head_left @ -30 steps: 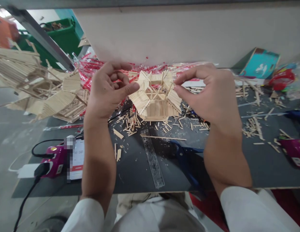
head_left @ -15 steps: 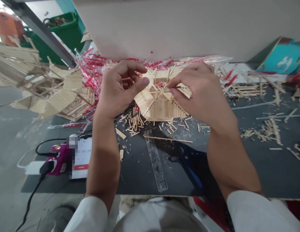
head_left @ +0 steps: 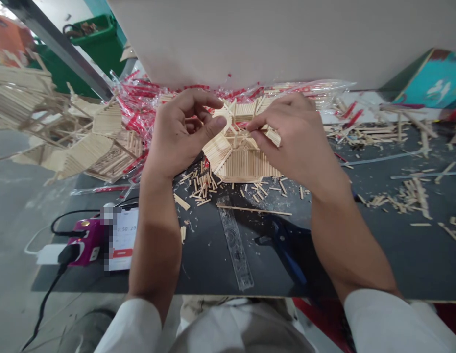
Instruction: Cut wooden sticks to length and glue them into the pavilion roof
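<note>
Table (head_left: 205,250), right hand (head_left: 296,137) at stick model (head_left: 246,165)

At upper left stands a green plastic bin (head_left: 105,49); upper right, a turquoise box (head_left: 429,81); lower left, a magenta power block (head_left: 93,235) beside a white-screened phone (head_left: 125,238).

Right grip (head_left: 294,135) pinched, thumb to forefinger. Left grip (head_left: 183,130) opposite, loosely curled, thumb and forefinger apart.
</note>
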`<state>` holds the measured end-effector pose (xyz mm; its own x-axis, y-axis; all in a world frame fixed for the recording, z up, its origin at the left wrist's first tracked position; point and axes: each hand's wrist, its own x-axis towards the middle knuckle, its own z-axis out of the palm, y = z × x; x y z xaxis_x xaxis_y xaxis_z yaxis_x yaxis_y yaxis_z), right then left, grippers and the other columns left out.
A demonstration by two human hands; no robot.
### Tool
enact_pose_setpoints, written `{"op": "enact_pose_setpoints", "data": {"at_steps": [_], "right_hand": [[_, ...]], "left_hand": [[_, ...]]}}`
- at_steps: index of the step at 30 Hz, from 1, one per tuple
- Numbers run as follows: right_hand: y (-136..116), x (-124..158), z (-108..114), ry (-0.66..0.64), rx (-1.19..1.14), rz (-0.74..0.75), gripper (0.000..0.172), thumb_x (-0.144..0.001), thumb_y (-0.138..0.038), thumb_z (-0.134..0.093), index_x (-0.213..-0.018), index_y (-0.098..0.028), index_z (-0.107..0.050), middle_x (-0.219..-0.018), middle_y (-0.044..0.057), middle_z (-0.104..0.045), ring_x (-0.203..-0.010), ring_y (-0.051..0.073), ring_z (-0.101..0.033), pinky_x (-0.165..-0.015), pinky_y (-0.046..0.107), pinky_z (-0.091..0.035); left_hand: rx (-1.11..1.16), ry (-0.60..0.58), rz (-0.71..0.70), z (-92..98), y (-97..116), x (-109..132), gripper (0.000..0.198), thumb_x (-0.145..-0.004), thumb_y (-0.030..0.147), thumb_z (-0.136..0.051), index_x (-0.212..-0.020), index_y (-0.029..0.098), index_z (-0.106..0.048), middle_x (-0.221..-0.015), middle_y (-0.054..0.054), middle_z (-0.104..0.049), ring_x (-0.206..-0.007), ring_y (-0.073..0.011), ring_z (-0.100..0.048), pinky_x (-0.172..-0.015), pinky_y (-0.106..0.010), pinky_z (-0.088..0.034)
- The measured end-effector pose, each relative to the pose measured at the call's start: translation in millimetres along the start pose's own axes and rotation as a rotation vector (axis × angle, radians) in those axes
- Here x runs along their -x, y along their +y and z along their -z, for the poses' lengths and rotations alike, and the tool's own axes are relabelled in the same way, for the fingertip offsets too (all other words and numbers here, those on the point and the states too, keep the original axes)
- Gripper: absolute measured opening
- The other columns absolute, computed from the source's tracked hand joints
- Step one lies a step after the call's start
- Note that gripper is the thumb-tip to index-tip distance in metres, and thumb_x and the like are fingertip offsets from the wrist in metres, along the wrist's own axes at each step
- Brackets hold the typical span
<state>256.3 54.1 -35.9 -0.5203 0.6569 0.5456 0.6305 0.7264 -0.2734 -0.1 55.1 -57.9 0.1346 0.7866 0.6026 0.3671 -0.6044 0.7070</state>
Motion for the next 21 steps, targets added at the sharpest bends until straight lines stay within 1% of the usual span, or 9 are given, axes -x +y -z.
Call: {"op": "enact_pose_setpoints", "data": {"at_steps": [4,7,10,14,18,21], "right_hand": [[-0.6,-0.6,-0.5,-0.029,-0.035,-0.028,0.018,-0.102,-0.016,-0.060,-0.103,-0.028,-0.073,-0.106,0.008,-0.080,-0.122,0.036,-0.063,-0.110,0.061,-0.047],[-1.6,-1.0,-0.7,-0.040,-0.050,-0.046,0.019,-0.103,-0.016,-0.059,-0.103,-0.029,-0.073,-0.107,0.009,-0.080,-0.123,0.036,-0.063,-0.112,0.062,-0.046],[-1.1,-0.7,-3.3,-0.028,-0.030,-0.026,0.018,-0.103,-0.016,-0.060,-0.104,-0.028,-0.074,-0.107,0.008,-0.080,-0.120,0.036,-0.064,-0.111,0.062,-0.047],[0.5,-0.4,-6.3,-0.018,-0.010,-0.016,0.020,-0.102,-0.014,-0.061,-0.105,-0.028,-0.075,-0.107,0.006,-0.081,-0.118,0.034,-0.065,-0.110,0.060,-0.048],[0.3,-1.2,-5.0,-0.042,-0.046,-0.038,0.019,-0.101,-0.014,-0.062,-0.104,-0.029,-0.074,-0.108,0.008,-0.081,-0.119,0.035,-0.065,-0.110,0.060,-0.048],[-0.5,-1.3,-4.2,-0.034,-0.068,-0.038,0.019,-0.101,-0.015,-0.062,-0.104,-0.030,-0.074,-0.106,0.007,-0.081,-0.118,0.034,-0.066,-0.109,0.059,-0.049]], "left_hand": [[0.024,-0.014,0.040,-1.1,3.4,-0.1,0.041,-0.091,0.060,-0.087,-0.111,0.027,-0.074,-0.090,0.002,-0.067,-0.078,-0.0082,-0.054,-0.062,-0.025,-0.044],[0.024,-0.008,0.089,-1.8,9.7,0.3,0.043,-0.089,0.060,-0.089,-0.107,0.025,-0.071,-0.089,0.002,-0.067,-0.078,-0.0091,-0.056,-0.061,-0.025,-0.045],[0.020,-0.005,0.108,-2.0,14.0,0.4,0.038,-0.091,0.055,-0.088,-0.105,0.025,-0.070,-0.088,0.003,-0.067,-0.078,-0.0085,-0.058,-0.061,-0.025,-0.045],[0.051,-0.023,0.087,-0.7,8.0,-1.0,0.037,-0.091,0.053,-0.090,-0.107,0.025,-0.071,-0.088,0.003,-0.067,-0.079,-0.0084,-0.057,-0.062,-0.025,-0.045],[0.059,-0.054,0.032,0.0,-3.1,-2.6,0.043,-0.089,0.058,-0.090,-0.112,0.026,-0.074,-0.087,0.004,-0.066,-0.079,-0.0064,-0.053,-0.062,-0.022,-0.044],[0.030,-0.025,-0.019,-2.5,-1.2,-1.9,0.043,-0.087,0.061,-0.090,-0.111,0.028,-0.078,-0.086,0.003,-0.066,-0.076,-0.0069,-0.053,-0.059,-0.024,-0.044]]}}
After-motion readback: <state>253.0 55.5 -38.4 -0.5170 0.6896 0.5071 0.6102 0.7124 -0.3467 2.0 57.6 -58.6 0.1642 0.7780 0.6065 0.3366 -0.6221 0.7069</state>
